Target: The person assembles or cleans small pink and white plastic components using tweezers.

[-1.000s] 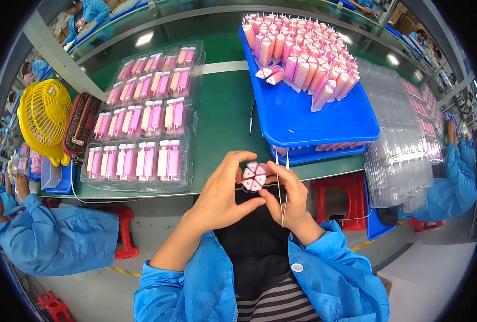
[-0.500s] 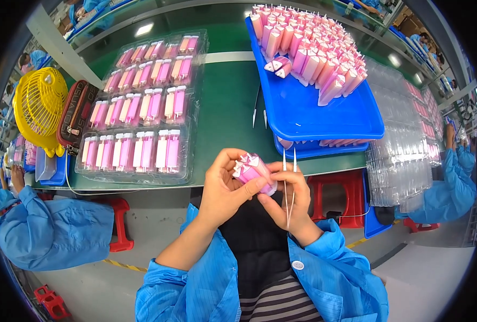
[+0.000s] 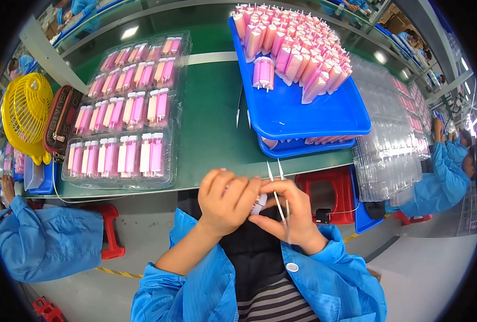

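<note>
My left hand (image 3: 223, 206) is wrapped round a pink block, hiding most of it. The block's white end (image 3: 259, 204) pokes out between my hands, over the table's front edge. My right hand (image 3: 296, 214) touches that end with its fingertips and also holds metal tweezers (image 3: 276, 189), their points aimed up and away from me. Similar pink blocks (image 3: 297, 45) stand packed in a blue tray (image 3: 308, 115) at the far right; a separate one (image 3: 263, 73) lies there, long side showing. At the left, a clear plastic tray (image 3: 177, 115) holds rows of pink-and-cream blocks (image 3: 151, 154).
Another blue tray (image 3: 281, 152) sits beneath the first. Clear empty trays (image 3: 386, 161) are stacked at the right. A yellow fan (image 3: 26, 110) and a dark pouch (image 3: 64, 118) stand at the left. Red stools (image 3: 329, 188) and co-workers in blue (image 3: 61, 241) are nearby.
My left hand has turned over and closed round the block, so its pink side is now hidden. The separate piece in the blue tray has tipped. The view has shifted slightly right.
</note>
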Demonstrator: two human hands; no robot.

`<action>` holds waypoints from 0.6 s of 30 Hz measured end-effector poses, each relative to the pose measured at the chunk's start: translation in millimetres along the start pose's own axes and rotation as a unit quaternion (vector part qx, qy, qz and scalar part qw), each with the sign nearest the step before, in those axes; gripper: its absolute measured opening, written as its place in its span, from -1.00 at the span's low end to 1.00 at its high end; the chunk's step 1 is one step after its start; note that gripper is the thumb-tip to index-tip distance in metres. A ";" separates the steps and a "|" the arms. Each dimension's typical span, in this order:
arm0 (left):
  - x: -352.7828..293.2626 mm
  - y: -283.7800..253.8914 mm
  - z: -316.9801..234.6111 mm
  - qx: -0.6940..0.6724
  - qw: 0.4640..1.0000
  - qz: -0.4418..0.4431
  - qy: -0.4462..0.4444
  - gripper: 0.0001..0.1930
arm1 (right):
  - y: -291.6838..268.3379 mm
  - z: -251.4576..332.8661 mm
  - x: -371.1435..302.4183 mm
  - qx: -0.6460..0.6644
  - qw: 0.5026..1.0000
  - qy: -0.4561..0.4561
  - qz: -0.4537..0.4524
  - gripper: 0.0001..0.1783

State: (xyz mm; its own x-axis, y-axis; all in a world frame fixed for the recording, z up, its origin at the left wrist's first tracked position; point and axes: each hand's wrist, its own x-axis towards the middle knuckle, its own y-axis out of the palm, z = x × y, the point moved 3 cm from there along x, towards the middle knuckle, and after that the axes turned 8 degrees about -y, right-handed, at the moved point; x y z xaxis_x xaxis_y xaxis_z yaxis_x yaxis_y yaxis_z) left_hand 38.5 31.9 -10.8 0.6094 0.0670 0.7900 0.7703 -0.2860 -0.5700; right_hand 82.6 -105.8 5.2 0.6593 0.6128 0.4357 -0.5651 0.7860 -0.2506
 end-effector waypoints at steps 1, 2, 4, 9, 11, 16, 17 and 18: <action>1.6 -1.3 6.4 -0.067 0.996 0.010 -0.050 -0.75 | -2.3 3.2 0.4 0.000 1.000 0.000 0.005 -0.60; 3.0 -2.0 12.3 -0.131 0.986 0.023 -0.102 -0.77 | -6.2 2.8 1.7 0.103 0.994 0.042 -0.019 -0.63; 7.5 -2.5 18.0 -0.238 0.946 0.053 -0.216 -0.75 | -15.6 -1.7 5.6 0.193 0.978 0.065 -0.035 -0.68; 12.2 -10.8 20.2 -0.340 0.904 0.091 -0.243 -0.73 | -33.4 -10.9 10.1 0.104 0.991 0.080 0.026 -0.53; 13.4 -16.8 19.1 -0.313 0.915 0.083 -0.241 -0.72 | -38.6 -7.5 18.1 -0.058 0.997 -0.040 0.013 -0.52; 4.7 -14.6 24.4 -0.452 0.818 0.140 -0.326 -0.72 | -24.6 -3.3 27.8 0.116 0.991 0.029 -0.051 -0.67; -1.5 -10.1 25.1 -0.531 0.726 0.211 -0.383 -0.74 | -26.3 -3.9 28.1 0.117 0.991 0.032 -0.049 -0.67; -4.0 -9.3 27.1 -0.555 0.707 0.225 -0.376 -0.75 | -29.8 -5.6 28.8 0.143 0.988 0.035 -0.039 -0.70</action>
State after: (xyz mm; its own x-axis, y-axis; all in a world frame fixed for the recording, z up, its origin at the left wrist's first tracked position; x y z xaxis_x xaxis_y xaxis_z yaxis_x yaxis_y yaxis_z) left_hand 34.0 60.2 -14.7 0.9949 0.1006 0.0045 0.0991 -0.9861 0.1336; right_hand 121.2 -111.1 20.4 0.7333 0.5628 0.3814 -0.6214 0.7825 0.0400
